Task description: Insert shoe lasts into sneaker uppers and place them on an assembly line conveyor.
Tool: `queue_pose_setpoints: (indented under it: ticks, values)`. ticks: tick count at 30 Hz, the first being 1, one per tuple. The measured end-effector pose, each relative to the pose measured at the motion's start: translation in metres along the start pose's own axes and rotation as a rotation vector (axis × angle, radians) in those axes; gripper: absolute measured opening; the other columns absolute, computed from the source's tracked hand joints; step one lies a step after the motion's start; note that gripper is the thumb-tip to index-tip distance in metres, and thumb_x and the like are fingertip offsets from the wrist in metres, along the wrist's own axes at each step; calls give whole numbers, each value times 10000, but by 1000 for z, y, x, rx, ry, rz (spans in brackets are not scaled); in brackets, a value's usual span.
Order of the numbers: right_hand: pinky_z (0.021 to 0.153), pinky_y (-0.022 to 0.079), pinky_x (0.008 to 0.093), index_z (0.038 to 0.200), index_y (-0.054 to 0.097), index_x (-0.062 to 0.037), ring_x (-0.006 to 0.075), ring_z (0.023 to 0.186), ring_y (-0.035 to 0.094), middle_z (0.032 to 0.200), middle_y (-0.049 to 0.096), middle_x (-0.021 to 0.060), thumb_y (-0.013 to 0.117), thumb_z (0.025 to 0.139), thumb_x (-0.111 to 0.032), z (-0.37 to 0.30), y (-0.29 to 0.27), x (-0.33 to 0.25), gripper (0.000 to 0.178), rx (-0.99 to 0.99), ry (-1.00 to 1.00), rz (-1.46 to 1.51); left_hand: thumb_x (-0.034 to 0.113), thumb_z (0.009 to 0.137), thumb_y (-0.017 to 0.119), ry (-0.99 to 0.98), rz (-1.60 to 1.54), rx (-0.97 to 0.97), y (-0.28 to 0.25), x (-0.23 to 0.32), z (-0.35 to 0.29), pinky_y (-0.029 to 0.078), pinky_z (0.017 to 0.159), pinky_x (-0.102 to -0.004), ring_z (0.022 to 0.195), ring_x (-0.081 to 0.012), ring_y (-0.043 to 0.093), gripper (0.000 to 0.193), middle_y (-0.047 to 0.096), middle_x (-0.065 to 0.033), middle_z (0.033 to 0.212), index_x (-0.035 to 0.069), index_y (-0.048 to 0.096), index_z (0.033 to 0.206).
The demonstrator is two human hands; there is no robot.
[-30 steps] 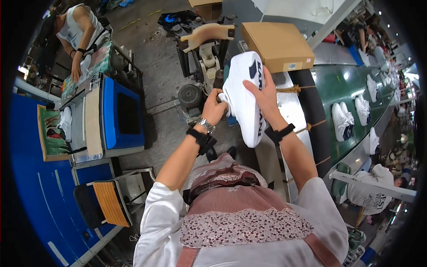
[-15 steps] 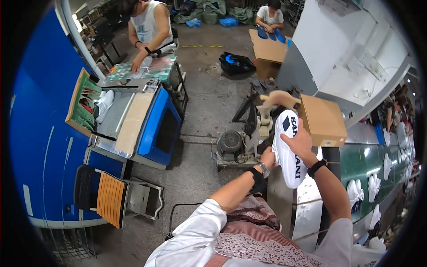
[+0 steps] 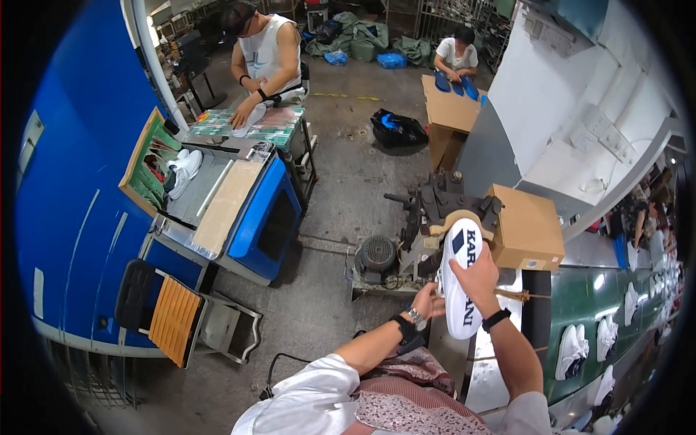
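Observation:
A white shoe [image 3: 458, 308] with large dark lettering and a dark diamond mark is gripped in my right hand [image 3: 475, 278], the thumb lying across its lettered face. Its far end overlaps a tan curved part [image 3: 462, 217] of a bench machine; I cannot tell whether they touch. My left hand [image 3: 429, 302] is beside the shoe's left edge, fingers apart and holding nothing. Whether its fingertips brush the shoe is unclear.
The machine's motor [image 3: 378, 252] sits left of the shoe, a cardboard box [image 3: 525, 226] right of it. A green conveyor [image 3: 540, 368] carries white shoes. To the left are a blue-sided machine [image 3: 264, 217] and a slatted chair [image 3: 176, 319]. Two people work farther back.
The shoe has come slightly down and nearer to me in my right hand. My left hand has loosened from the shoe's edge and opened. The whole view has shifted a little.

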State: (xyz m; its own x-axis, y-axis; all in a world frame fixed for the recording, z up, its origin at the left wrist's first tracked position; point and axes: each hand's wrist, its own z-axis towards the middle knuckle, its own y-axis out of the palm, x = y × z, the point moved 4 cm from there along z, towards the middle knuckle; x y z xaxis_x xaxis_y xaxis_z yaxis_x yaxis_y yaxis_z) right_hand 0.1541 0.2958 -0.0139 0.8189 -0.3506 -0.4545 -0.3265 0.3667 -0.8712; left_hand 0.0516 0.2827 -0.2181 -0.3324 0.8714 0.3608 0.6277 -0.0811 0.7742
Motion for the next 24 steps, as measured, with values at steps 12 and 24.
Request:
queue_pose_setpoints:
  ticks: [12,24]
  values:
    - [869,528,483,1391,407,3,420,1037,654,1192,623,236,874,690,-269,-26,-9,0,886,161,-37,132,553,1045,462,32,-305,-467,68,-1,-20,500,1059,-409,1233,-244,619,639,595,-98,1412,99,452,1494]
    - [1032,473,403,1522,345,-18,303,1266,577,1397,566,166,598,980,-325,-135,-12,35,672,81,210,854,406,970,683,-15,191,-306,26,9,-111,535,961,-347,1124,-217,668,636,658,-141,1297,-26,524,1409]
